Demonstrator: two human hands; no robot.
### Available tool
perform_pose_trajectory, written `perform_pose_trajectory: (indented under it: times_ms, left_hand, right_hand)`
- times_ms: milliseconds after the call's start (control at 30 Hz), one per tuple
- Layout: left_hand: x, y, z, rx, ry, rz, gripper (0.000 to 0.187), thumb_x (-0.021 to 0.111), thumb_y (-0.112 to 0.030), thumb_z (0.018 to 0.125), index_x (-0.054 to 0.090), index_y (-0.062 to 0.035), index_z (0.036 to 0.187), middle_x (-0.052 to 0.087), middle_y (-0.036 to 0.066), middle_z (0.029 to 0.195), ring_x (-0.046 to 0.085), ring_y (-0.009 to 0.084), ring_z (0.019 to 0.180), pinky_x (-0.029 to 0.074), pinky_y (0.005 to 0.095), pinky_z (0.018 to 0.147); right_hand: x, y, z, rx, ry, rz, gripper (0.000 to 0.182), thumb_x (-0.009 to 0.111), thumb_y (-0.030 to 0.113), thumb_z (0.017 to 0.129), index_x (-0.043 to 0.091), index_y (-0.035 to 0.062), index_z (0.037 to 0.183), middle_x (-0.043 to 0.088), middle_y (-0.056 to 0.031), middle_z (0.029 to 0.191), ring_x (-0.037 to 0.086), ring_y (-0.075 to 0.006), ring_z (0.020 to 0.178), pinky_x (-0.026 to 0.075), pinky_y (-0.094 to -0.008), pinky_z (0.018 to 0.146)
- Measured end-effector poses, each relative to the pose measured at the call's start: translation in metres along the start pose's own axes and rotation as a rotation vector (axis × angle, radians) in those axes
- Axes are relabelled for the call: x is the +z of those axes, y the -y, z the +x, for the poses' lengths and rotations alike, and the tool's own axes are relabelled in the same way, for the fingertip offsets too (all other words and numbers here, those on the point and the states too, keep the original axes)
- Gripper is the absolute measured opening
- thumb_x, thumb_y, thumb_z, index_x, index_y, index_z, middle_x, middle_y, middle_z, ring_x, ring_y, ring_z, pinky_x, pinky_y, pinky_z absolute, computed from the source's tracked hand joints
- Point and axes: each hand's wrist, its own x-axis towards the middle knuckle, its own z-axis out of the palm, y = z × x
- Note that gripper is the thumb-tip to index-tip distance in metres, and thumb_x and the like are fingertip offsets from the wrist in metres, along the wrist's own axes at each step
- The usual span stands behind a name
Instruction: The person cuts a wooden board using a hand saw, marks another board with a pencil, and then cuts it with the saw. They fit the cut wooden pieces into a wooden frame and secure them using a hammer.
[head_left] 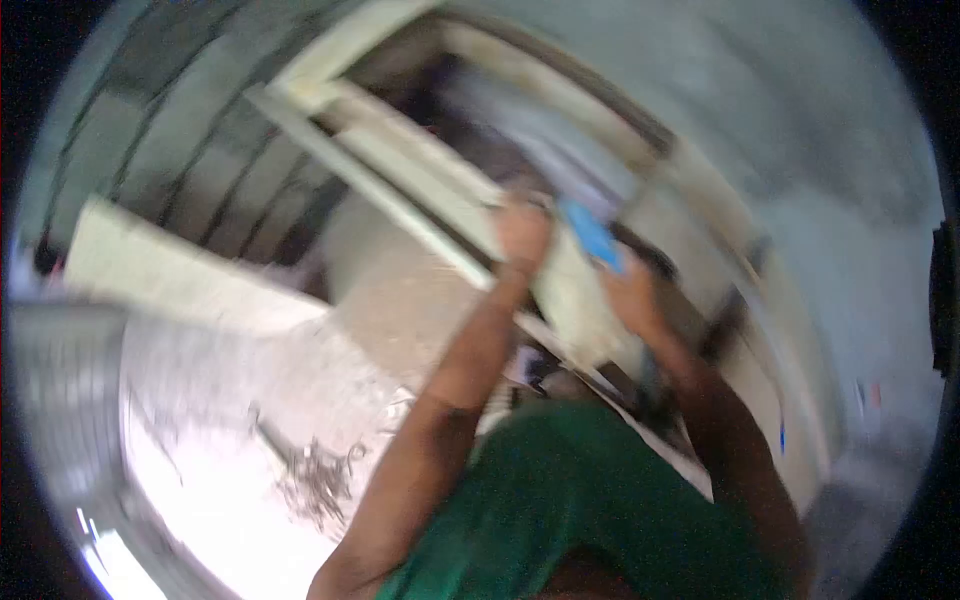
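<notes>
My right hand (632, 290) is closed around a blue tool (592, 236), whose exact kind is lost in the blur. The tool lies over a pale wooden board (575, 300) in front of me. Farther up the same timber, my left hand (522, 235) presses down with fingers curled at the edge of a pale wooden frame (410, 150). Motion smears its fingertips, and a small dark patch shows beside them. The frame runs slantwise from the upper left towards my green shirt (590, 490).
A loose pale board (190, 270) leans at the left near a block wall (180, 150). Thin curled scraps (320, 480) lie on the bright floor (230, 420). A grey wall (840, 150) rises on the right, and purplish cloth-like material (560, 150) shows inside the frame.
</notes>
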Motion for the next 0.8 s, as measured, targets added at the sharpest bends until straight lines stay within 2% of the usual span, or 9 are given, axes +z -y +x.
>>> perform_pose_trajectory:
  times_ms: [33, 167, 367, 467, 500, 533, 667, 733, 800]
  left_hand:
    - [0.012, 0.005, 0.006, -0.14, -0.051, -0.196, 0.025, 0.052, -0.02, 0.087, 0.068, -0.0033, 0.098, 0.067, 0.017, 0.098, 0.062, 0.032, 0.092, 0.044, 0.0507, 0.091]
    - [-0.038, 0.0, -0.011, -0.076, -0.201, 0.002, 0.036, 0.042, -0.022, 0.093, 0.064, -0.0043, 0.117, 0.057, 0.019, 0.13, 0.038, 0.0351, 0.137, 0.025, 0.0721, 0.103]
    - [-0.013, -0.002, -0.003, -0.167, -0.062, 0.042, 0.038, 0.044, -0.023, 0.093, 0.064, -0.0053, 0.119, 0.057, 0.017, 0.13, 0.03, 0.0341, 0.142, 0.017, 0.0763, 0.106]
    - [-0.014, 0.001, 0.003, -0.092, 0.278, 0.048, 0.034, 0.048, -0.025, 0.092, 0.069, -0.0098, 0.113, 0.058, 0.011, 0.131, 0.034, 0.0291, 0.139, 0.017, 0.0776, 0.106]
    - [-0.005, 0.001, 0.003, -0.129, 0.153, 0.076, 0.035, 0.047, -0.027, 0.092, 0.067, -0.0102, 0.116, 0.057, 0.01, 0.132, 0.034, 0.029, 0.139, 0.016, 0.078, 0.105]
    - [0.003, 0.001, 0.004, -0.167, 0.028, 0.097, 0.036, 0.047, -0.028, 0.093, 0.065, -0.0106, 0.118, 0.056, 0.008, 0.132, 0.034, 0.0289, 0.138, 0.016, 0.0785, 0.104]
    - [-0.009, -0.004, 0.001, -0.184, -0.238, -0.024, 0.037, 0.039, -0.027, 0.098, 0.062, -0.006, 0.117, 0.056, 0.012, 0.131, 0.037, 0.0322, 0.135, 0.017, 0.0748, 0.105]
    - [-0.009, 0.004, 0.001, -0.147, -0.184, 0.002, 0.037, 0.039, -0.028, 0.099, 0.062, -0.0051, 0.116, 0.056, 0.011, 0.13, 0.038, 0.0323, 0.134, 0.019, 0.074, 0.106]
    - [0.013, 0.007, -0.004, -0.058, -0.397, 0.131, 0.04, 0.036, -0.031, 0.1, 0.062, -0.004, 0.116, 0.057, 0.011, 0.129, 0.038, 0.0318, 0.135, 0.021, 0.0726, 0.106]
  right_hand:
    - [0.002, -0.001, 0.003, 0.017, 0.058, 0.005, 0.036, 0.063, 0.02, 0.091, 0.06, -0.0018, 0.119, 0.067, -0.0251, 0.1, 0.067, -0.0363, 0.095, 0.05, -0.0443, 0.085]
    - [0.003, 0.007, 0.017, 0.045, 0.1, -0.14, 0.041, 0.059, 0.022, 0.093, 0.056, -0.0058, 0.124, 0.064, -0.0285, 0.112, 0.064, -0.0399, 0.104, 0.048, -0.0431, 0.09]
    - [0.003, -0.005, 0.023, -0.018, 0.153, 0.033, 0.037, 0.059, 0.023, 0.093, 0.058, -0.0074, 0.114, 0.066, -0.0241, 0.099, 0.065, -0.0325, 0.09, 0.05, -0.0432, 0.081]
    - [-0.066, 0.038, -0.029, 0.274, 0.324, -0.251, 0.03, 0.059, 0.025, 0.093, 0.059, -0.005, 0.1, 0.063, -0.0193, 0.082, 0.061, -0.0279, 0.075, 0.048, -0.0444, 0.07]
    - [-0.088, 0.022, -0.051, 0.271, 0.389, -0.309, 0.03, 0.059, 0.026, 0.093, 0.059, -0.004, 0.097, 0.062, -0.0185, 0.078, 0.059, -0.0281, 0.071, 0.047, -0.0448, 0.067]
    - [-0.104, 0.008, -0.074, -0.092, 0.18, -0.088, 0.033, 0.062, 0.022, 0.09, 0.06, -0.0041, 0.11, 0.066, -0.013, 0.075, 0.061, -0.0209, 0.063, 0.048, -0.0376, 0.06]
    - [-0.156, 0.031, -0.124, 0.264, 0.219, -0.284, 0.035, 0.059, 0.019, 0.091, 0.058, -0.0031, 0.118, 0.068, -0.0164, 0.086, 0.063, -0.0222, 0.074, 0.051, -0.0387, 0.067]
    - [-0.114, 0.027, -0.085, 0.178, 0.258, -0.109, 0.039, 0.06, 0.021, 0.091, 0.057, -0.0023, 0.123, 0.067, -0.0196, 0.1, 0.064, -0.025, 0.089, 0.051, -0.0396, 0.078]
    - [-0.041, 0.008, -0.027, 0.179, 0.199, -0.049, 0.044, 0.062, 0.026, 0.091, 0.057, -0.0028, 0.123, 0.066, -0.025, 0.105, 0.066, -0.0332, 0.097, 0.051, -0.0404, 0.083]
